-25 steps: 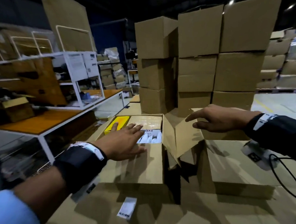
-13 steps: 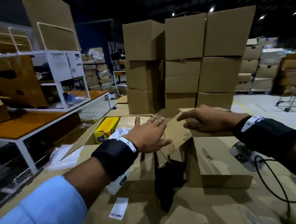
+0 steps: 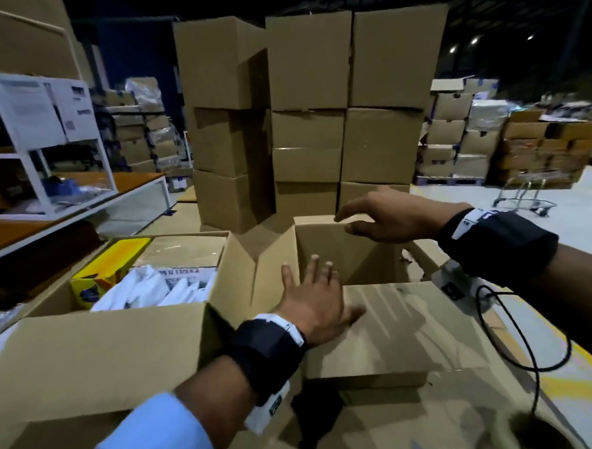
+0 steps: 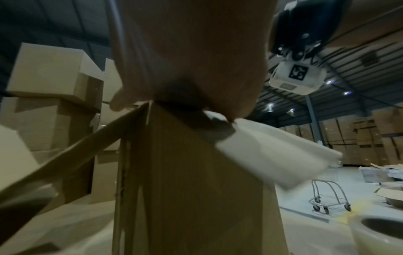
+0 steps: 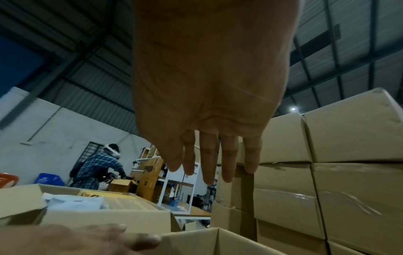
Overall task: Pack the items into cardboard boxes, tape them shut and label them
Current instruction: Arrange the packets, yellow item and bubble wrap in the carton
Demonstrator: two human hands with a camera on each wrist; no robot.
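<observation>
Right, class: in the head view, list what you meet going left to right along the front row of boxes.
Yellow packet → white bags in the packed box → left hand → empty box → right hand → black cable.

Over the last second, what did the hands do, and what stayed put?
The left hand left the packed box on the left and crossed right onto the near flap of the smaller empty box, fingers flat. The right hand stayed open over that box's far flap. The yellow packet and white items still lie in the packed box, its flaps open.
</observation>
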